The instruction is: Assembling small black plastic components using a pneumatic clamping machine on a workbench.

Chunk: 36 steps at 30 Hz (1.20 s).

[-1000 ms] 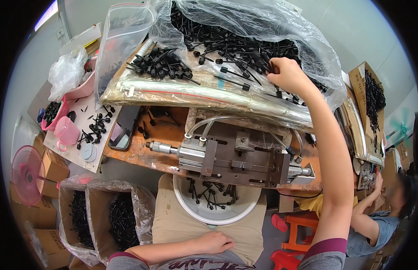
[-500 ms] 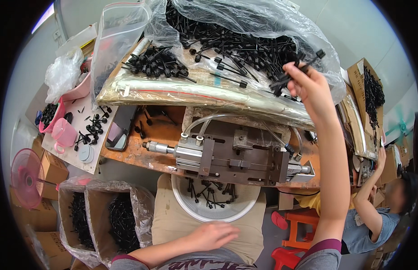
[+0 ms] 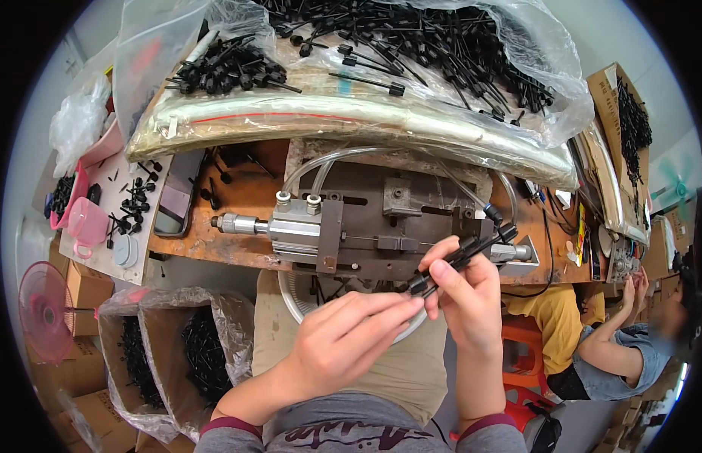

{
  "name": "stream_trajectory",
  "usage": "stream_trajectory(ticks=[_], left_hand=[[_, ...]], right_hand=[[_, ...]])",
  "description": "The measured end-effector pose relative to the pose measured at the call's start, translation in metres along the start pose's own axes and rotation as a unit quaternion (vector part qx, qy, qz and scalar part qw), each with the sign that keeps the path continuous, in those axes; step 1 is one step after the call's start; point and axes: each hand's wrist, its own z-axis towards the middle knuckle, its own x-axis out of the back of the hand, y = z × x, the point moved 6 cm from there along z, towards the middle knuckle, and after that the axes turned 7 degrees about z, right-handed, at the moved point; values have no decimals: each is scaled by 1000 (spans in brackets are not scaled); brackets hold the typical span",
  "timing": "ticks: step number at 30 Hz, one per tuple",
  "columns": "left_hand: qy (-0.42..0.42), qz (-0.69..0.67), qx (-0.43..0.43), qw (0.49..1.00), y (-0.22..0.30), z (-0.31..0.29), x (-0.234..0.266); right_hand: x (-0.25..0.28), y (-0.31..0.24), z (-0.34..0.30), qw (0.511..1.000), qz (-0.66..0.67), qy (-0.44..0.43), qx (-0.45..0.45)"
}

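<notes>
My right hand (image 3: 468, 298) is closed around a small bunch of black knobbed rods (image 3: 465, 255), held at a slant in front of the metal clamping fixture (image 3: 332, 238). From the left, my left hand (image 3: 347, 336) meets the bunch, its fingers pressed together at the lower knobbed end; its thumb is mostly hidden. Beneath both hands a white basket (image 3: 290, 302) rests on my lap, largely covered by them, with a few more black rods inside. Clear air hoses (image 3: 343, 155) loop over the fixture, which has a silver cylinder at its left.
Behind the fixture, a plastic-wrapped board (image 3: 366, 124) bears a heap of black rods (image 3: 441, 49). Lined boxes (image 3: 143, 340) of black parts stand at lower left. A phone (image 3: 175, 198) and pink cup (image 3: 88, 223) lie left. A co-worker (image 3: 619, 351) sits at right beside an orange stool (image 3: 521, 347).
My right hand has come down from the heap to above my lap, bringing the black rods. My left hand has risen to meet them. The co-worker's arms have lowered.
</notes>
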Motion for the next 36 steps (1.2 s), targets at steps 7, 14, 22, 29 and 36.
stream_trajectory(ticks=[7, 14, 22, 29, 36], left_hand=[[-67, -37, -25, 997, 12, -5, -10], [-104, -54, -17, 993, 14, -14, -1], [-36, 169, -2, 985, -18, -5, -24], [-60, 243, -19, 968, -22, 3, -41], [-84, 245, -3, 966, -27, 8, -42]], right_hand=[[19, 0, -9, 998, -10, 49, 39], [27, -12, -14, 985, -45, 111, 124], [36, -19, -29, 975, -45, 135, 171], [37, -18, -39, 974, -46, 137, 172], [35, -10, -40, 982, -24, 138, 126]])
